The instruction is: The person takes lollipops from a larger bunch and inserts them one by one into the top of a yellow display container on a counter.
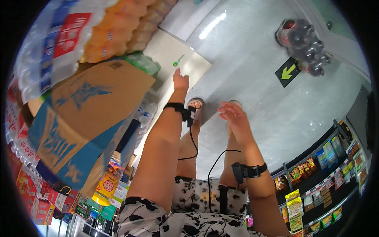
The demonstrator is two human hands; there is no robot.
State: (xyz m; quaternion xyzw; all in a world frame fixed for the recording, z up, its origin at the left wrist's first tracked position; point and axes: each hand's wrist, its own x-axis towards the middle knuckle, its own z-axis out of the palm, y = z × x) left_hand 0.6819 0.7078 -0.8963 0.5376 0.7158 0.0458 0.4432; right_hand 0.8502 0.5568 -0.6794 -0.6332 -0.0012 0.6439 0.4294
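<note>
My left hand (181, 81) reaches over a cream-coloured flat surface (199, 61), index finger extended and other fingers partly curled. Just beyond that fingertip lies a small green-headed lollipop (176, 63) with a thin pale stick. The finger is close to it; whether they touch I cannot tell. My right hand (236, 118) hovers over the grey tiled floor (248, 71), above my right foot, its fingers spread slightly with nothing in them. Each forearm wears a black strap with a small device and a cable.
On my left, a large cardboard box (97, 97) stands beside stacked shrink-wrapped orange drink bottles (109, 32) and green bottles (145, 63). A pack of dark soda bottles (305, 44) sits on the floor at upper right, by an arrow sign (287, 72). Snack shelves (322, 189) curve along the right.
</note>
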